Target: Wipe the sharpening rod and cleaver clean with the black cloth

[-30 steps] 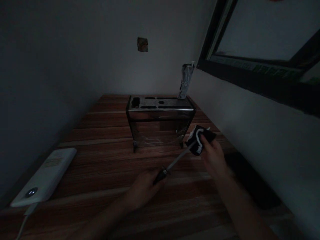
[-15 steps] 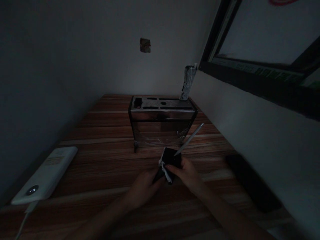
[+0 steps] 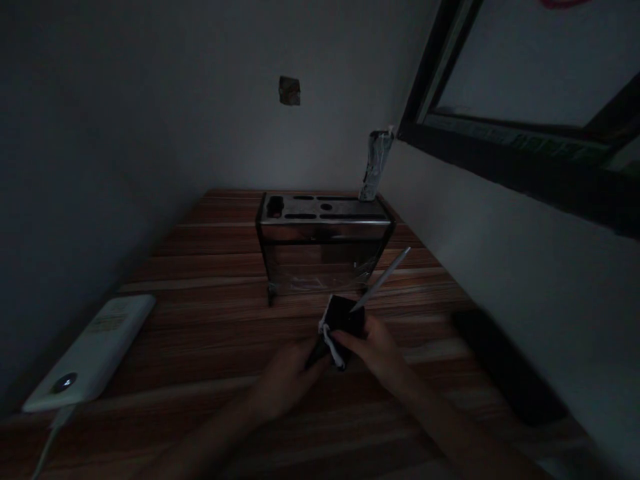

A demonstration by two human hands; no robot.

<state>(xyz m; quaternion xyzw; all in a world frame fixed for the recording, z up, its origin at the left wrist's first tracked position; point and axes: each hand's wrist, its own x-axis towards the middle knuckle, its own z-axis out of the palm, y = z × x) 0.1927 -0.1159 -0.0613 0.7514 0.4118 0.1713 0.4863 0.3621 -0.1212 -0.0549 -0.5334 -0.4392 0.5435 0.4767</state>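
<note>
The flat, wood-grain tabletop (image 3: pixel 200 333) is striped in reddish brown, dark brown and pale tan. The black folded cloth (image 3: pixel 344 310) is edged in white. The slender metal rod (image 3: pixel 383 277) is coloured silver-grey, its handle (image 3: pixel 315 354) black. The rectangular metal rack (image 3: pixel 300 231) is surfaced in silver and framed in black. The white oblong device (image 3: pixel 95 350) is marked with 1 dark circle.

Left hand (image 3: pixel 283 379) and right hand (image 3: pixel 379 353) both bare, fingers slim, right thumb (image 3: pixel 350 341) slender. Left forearm (image 3: pixel 220 427) and right forearm (image 3: pixel 440 423) also bare out to the bottom edge, tapering toward the wrists. Dim light; nails and skin markings too dark to read.
</note>
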